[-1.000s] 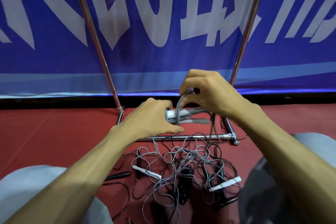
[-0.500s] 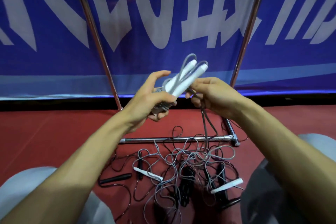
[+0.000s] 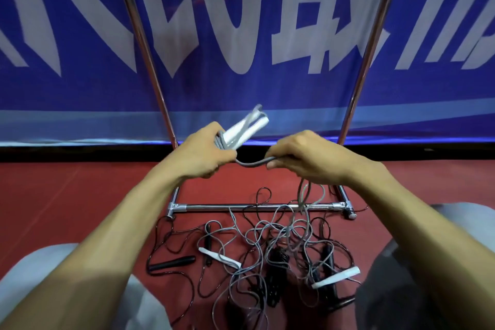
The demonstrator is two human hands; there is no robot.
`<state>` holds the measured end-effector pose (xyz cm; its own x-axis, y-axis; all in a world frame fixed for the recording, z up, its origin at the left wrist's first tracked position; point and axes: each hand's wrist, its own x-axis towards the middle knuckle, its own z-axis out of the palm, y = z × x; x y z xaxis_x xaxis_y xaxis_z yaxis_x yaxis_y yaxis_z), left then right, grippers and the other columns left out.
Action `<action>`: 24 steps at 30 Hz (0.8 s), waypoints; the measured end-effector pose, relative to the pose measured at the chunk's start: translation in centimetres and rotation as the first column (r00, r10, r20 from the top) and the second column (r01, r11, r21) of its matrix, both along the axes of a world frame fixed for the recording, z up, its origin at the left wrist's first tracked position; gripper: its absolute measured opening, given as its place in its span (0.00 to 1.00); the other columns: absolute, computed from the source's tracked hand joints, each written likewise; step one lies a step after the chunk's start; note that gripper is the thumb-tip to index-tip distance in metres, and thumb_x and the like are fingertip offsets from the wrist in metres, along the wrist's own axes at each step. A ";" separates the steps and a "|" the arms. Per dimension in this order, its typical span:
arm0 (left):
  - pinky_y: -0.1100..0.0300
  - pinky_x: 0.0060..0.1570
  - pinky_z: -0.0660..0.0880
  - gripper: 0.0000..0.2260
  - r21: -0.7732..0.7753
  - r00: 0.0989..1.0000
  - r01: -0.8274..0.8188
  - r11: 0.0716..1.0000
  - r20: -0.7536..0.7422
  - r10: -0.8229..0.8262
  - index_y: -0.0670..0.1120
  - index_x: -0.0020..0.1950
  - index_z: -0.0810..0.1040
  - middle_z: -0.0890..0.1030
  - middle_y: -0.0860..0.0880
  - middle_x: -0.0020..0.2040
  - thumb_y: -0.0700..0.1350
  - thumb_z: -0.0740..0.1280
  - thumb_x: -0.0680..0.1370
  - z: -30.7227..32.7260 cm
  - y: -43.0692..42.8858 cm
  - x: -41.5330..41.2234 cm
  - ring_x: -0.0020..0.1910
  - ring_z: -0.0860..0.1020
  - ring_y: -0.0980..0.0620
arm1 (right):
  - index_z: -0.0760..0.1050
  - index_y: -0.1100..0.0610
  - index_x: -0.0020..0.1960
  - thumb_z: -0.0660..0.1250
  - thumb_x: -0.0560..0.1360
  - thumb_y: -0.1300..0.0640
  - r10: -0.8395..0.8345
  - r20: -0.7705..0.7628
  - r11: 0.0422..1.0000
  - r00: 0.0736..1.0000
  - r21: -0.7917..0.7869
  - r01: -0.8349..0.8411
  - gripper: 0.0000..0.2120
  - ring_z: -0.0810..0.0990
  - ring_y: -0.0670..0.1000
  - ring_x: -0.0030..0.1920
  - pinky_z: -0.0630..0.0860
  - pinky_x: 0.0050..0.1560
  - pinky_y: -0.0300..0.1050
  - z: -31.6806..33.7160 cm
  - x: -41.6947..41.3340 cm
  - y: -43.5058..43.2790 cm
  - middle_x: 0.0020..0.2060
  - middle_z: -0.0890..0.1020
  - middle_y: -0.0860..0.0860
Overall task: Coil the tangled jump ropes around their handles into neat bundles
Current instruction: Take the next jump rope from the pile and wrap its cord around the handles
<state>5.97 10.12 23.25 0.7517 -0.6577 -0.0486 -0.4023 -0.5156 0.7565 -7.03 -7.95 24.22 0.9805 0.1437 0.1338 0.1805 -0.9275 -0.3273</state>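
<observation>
Left hand [image 3: 198, 154] was raised above the red floor [image 3: 67, 195], clenched round a pair of white handles [image 3: 241, 132] w/ several turns of grey rope bunched against them at the grip. Handle tips pointed up & away toward the blue banner [image 3: 241, 35]; the tips were blurred. Right hand [image 3: 308, 158] was level w/ it, just to its right, fingers curled & pinching the grey rope [image 3: 254, 164]. A short sagging stretch ran btwn the two hands. From under the right hand the rope dropped to the floor, crossing the chrome bar [image 3: 214, 207] of a metal frame, into the tangle [image 3: 267, 249] of grey & black ropes lying btwn the person's knees. In that pile: a loose white handle [image 3: 219, 258] on the left side, a second loose white handle [image 3: 336, 277] on the right, and a black handle [image 3: 172, 262] further left, just outside the main knot. More dark handles sat deep in the pile, no. unclear.
</observation>
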 end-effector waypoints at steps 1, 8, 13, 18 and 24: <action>0.61 0.24 0.67 0.11 0.082 0.994 0.043 0.996 0.097 -0.051 0.47 0.49 0.71 0.76 0.47 0.34 0.43 0.72 0.73 -0.2 0.2 0.0 0.26 0.70 0.49 | 0.81 0.51 0.49 0.65 0.76 0.47 -0.002 0.083 1.000 0.997 -0.008 0.003 0.10 0.78 0.48 0.39 0.75 0.41 0.47 0.1 0.1 -0.1 0.38 0.80 0.45; 0.50 0.41 0.77 0.14 0.344 0.857 0.221 0.913 0.378 -0.350 0.58 0.52 0.76 0.78 0.54 0.40 0.53 0.72 0.68 -1.4 -0.2 -1.2 0.41 0.77 0.50 | 0.83 0.49 0.42 0.73 0.69 0.48 -0.100 0.322 0.994 0.941 0.082 0.078 0.05 0.75 0.49 0.34 0.75 0.35 0.54 0.2 -0.1 -0.4 0.35 0.77 0.46; 0.50 0.42 0.77 0.20 0.326 0.826 0.299 0.897 0.382 -0.414 0.56 0.52 0.76 0.78 0.57 0.41 0.58 0.74 0.63 -1.8 -0.6 -2.2 0.42 0.76 0.51 | 0.82 0.49 0.40 0.73 0.66 0.41 -0.216 0.243 0.966 0.946 0.196 0.170 0.12 0.77 0.49 0.37 0.76 0.39 0.54 -0.3 0.3 -0.3 0.36 0.80 0.46; 0.51 0.40 0.75 0.26 0.310 0.809 0.208 0.928 0.479 -0.341 0.53 0.48 0.79 0.77 0.53 0.35 0.71 0.71 0.62 -1.0 -0.8 -3.2 0.38 0.75 0.51 | 0.82 0.53 0.37 0.76 0.65 0.45 -0.333 0.128 0.874 0.934 0.414 0.254 0.12 0.78 0.45 0.33 0.74 0.37 0.43 0.0 0.4 0.1 0.32 0.83 0.47; 0.55 0.30 0.70 0.17 0.036 0.841 0.380 0.924 0.404 -0.361 0.48 0.38 0.78 0.73 0.49 0.27 0.61 0.69 0.63 -0.3 -0.1 -3.8 0.26 0.67 0.52 | 0.76 0.58 0.36 0.74 0.65 0.50 -0.164 -0.213 0.533 0.963 0.803 0.268 0.13 0.66 0.46 0.27 0.64 0.28 0.36 0.7 0.0 -0.7 0.26 0.71 0.49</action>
